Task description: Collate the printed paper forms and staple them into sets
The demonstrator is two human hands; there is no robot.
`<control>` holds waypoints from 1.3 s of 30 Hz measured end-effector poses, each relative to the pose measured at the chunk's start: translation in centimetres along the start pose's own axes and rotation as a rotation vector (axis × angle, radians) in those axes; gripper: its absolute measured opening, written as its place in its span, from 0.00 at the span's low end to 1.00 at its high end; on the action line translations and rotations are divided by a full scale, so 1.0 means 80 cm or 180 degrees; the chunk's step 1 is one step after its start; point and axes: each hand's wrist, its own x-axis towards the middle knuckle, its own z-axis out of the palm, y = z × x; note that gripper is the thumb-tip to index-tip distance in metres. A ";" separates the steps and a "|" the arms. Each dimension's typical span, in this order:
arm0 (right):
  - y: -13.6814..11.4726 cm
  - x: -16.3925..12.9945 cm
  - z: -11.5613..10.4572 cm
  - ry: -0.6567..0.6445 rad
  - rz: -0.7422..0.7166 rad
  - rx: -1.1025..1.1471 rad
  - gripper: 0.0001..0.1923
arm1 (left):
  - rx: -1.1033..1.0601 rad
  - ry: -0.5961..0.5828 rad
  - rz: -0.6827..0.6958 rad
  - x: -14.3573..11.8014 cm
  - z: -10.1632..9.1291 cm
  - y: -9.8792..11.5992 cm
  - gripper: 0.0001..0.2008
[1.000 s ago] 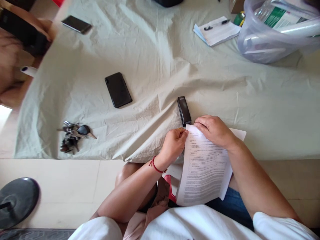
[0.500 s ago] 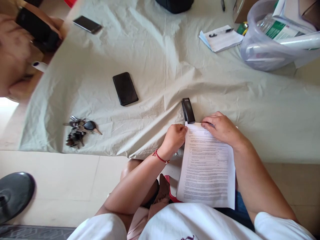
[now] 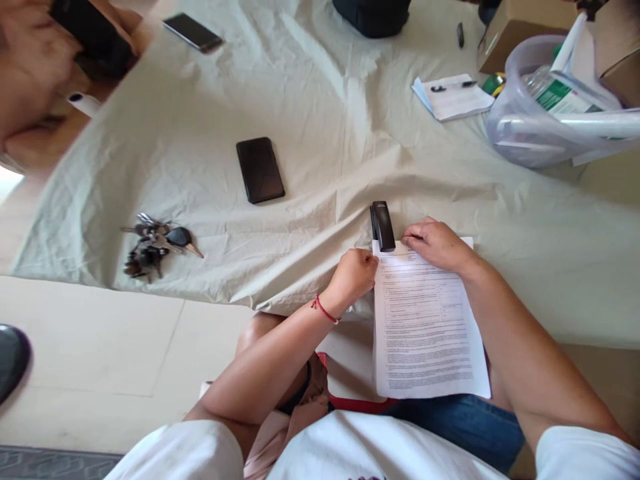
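Printed sheets [image 3: 427, 320] beside stapler [image 3: 383, 227], phone [image 3: 260, 170] and keys [image 3: 153, 243] leftward.

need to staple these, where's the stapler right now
In the head view the black stapler lies on the cloth at centre, at the printed pages' top left corner, just left of the right hand.

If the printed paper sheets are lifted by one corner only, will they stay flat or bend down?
The printed paper sheets would probably droop: they look thin and already overhang the cloth-covered table onto the lap. They seem light, so the left hand and right hand could shift them easily.
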 end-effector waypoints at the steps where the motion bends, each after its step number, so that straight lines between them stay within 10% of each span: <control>1: -0.001 -0.003 0.004 0.0104 -0.0025 -0.0033 0.12 | 0.0034 -0.0013 -0.0019 -0.001 -0.001 0.001 0.23; 7: -0.030 -0.044 0.028 0.1346 -0.0673 -0.0288 0.24 | 0.0216 -0.0093 0.0053 -0.002 -0.002 0.001 0.23; 28: -0.052 -0.076 0.092 0.1243 -0.0774 -0.1104 0.35 | 0.0095 -0.0074 0.0074 -0.004 0.001 0.004 0.22; 39: -0.060 -0.070 0.081 0.1456 -0.0620 -0.0891 0.32 | 0.0097 -0.0039 0.0204 -0.001 0.005 -0.005 0.21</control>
